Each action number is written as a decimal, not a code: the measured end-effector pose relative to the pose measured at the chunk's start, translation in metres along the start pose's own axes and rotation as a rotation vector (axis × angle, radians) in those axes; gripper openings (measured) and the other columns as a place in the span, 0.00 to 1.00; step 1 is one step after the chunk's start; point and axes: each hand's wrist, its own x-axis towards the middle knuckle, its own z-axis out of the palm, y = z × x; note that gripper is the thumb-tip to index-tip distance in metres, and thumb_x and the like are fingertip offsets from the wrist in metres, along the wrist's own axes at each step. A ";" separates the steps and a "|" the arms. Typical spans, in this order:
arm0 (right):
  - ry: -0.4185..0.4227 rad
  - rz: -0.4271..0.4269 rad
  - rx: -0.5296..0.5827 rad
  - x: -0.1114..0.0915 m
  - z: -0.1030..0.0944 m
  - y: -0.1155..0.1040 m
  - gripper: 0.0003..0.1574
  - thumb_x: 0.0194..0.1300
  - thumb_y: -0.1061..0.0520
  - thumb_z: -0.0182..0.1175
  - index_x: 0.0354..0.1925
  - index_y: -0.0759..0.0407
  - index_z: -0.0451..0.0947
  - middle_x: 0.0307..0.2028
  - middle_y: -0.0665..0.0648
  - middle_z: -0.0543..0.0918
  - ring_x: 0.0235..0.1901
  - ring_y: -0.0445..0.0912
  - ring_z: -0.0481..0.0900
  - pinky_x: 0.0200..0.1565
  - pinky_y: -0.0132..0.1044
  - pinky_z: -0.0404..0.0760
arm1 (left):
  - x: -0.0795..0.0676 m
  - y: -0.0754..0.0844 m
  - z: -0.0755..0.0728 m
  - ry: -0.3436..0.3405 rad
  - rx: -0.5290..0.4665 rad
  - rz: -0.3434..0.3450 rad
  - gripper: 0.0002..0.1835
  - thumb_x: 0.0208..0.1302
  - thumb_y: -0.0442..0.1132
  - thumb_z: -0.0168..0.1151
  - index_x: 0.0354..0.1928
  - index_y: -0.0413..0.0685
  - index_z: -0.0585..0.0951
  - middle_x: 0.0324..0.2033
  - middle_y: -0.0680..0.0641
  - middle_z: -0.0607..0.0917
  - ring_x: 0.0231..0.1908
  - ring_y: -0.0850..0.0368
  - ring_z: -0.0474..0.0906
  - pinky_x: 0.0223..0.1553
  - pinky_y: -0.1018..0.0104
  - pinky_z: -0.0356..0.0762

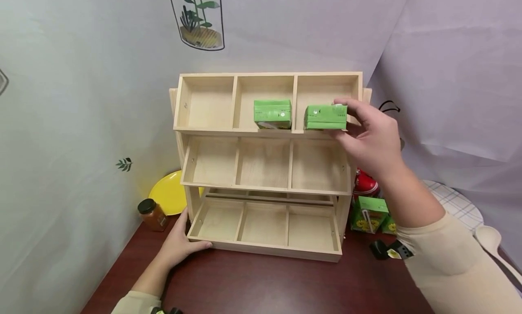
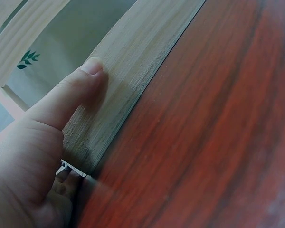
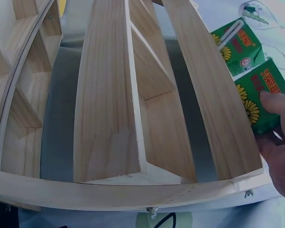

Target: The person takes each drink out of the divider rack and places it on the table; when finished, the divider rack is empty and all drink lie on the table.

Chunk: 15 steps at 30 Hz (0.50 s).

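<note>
A three-tier wooden display rack [image 1: 265, 258], each tier split into compartments, stands on the table. With thumb and fingers my right hand [image 1: 373, 135] pinches a green drink carton [image 1: 325, 118] at the top tier's right compartment. The right wrist view shows that carton [image 3: 263, 97] from its flowered side, beside the right hand [image 3: 281, 116]. A second green carton [image 1: 272, 113] sits in the top middle compartment. My left hand [image 1: 179, 243] grips the bottom tier's front left corner. In the left wrist view, the left thumb [image 2: 76, 88] lies along its front board [image 2: 128, 61].
Left of the rack are a yellow plate [image 1: 167, 194] and a dark-lidded jar [image 1: 152, 214]. To its right stand more green cartons [image 1: 369, 214], a red item [image 1: 365, 183], a checked round mat [image 1: 452, 205] and a pale spoon [image 1: 488, 238]. Fabric walls rise behind.
</note>
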 end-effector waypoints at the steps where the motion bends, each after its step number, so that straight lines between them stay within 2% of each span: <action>1: 0.009 -0.024 -0.015 -0.001 0.000 0.000 0.26 0.48 0.77 0.69 0.49 0.72 0.80 0.44 0.60 0.84 0.50 0.46 0.81 0.45 0.31 0.79 | 0.000 0.000 0.000 0.000 -0.001 0.002 0.69 0.31 0.51 0.85 0.75 0.69 0.49 0.67 0.49 0.64 0.62 0.52 0.65 0.56 0.80 0.59; 7: 0.059 -0.134 -0.067 -0.004 -0.001 -0.002 0.23 0.48 0.75 0.69 0.46 0.73 0.81 0.41 0.61 0.85 0.47 0.44 0.82 0.44 0.30 0.79 | -0.001 0.000 0.001 0.006 -0.003 0.006 0.68 0.30 0.52 0.85 0.75 0.69 0.50 0.67 0.49 0.64 0.62 0.52 0.64 0.56 0.80 0.59; 12: 0.099 -0.077 0.066 -0.005 -0.003 0.002 0.26 0.46 0.78 0.69 0.47 0.71 0.82 0.42 0.59 0.85 0.46 0.46 0.83 0.43 0.34 0.80 | -0.001 0.004 0.000 0.001 0.003 -0.014 0.68 0.31 0.51 0.85 0.74 0.72 0.49 0.68 0.52 0.63 0.62 0.54 0.64 0.57 0.78 0.60; 15: 0.122 -0.048 0.129 -0.007 -0.005 0.003 0.27 0.46 0.79 0.68 0.48 0.70 0.82 0.42 0.59 0.85 0.45 0.48 0.82 0.43 0.34 0.81 | -0.002 0.013 -0.001 -0.004 -0.012 -0.009 0.68 0.33 0.49 0.85 0.75 0.68 0.49 0.67 0.50 0.64 0.61 0.53 0.65 0.56 0.76 0.62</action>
